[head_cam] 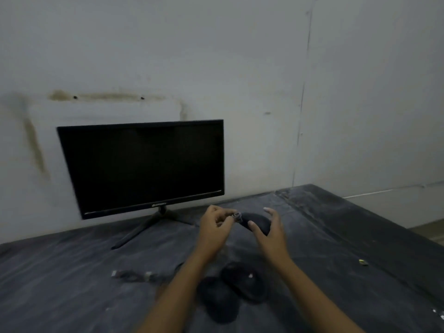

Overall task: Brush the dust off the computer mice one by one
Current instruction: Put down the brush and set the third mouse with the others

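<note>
Head camera gives me both hands reaching out over the desk [72,272]. My right hand [270,233] has its fingers spread and curved round a black mouse [257,222], with the thumb on the near side and the fingertips over the far side. I cannot tell whether that mouse is lifted or resting on the desk.

My left hand [215,224] is just beside it at nine o'clock. Its fingers are curled and pinch a small grey thing [236,215] that lies against the mouse's left end. Blur keeps me from telling what it is.

At six o'clock from the hands, between my forearms, a second mouse [245,282] and a third mouse [219,302] lie side by side on the desk. They are so close that I cannot tell if they touch. At eight o'clock a dark cable [131,275] with pale plug ends lies flat.

At ten o'clock a monitor [144,167] with a dark screen stands on a splayed stand, near the stained pale wall [240,68]. At four o'clock, well apart from everything, a small yellowish scrap [363,261] sits on the dark, dust-streaked surface.
</note>
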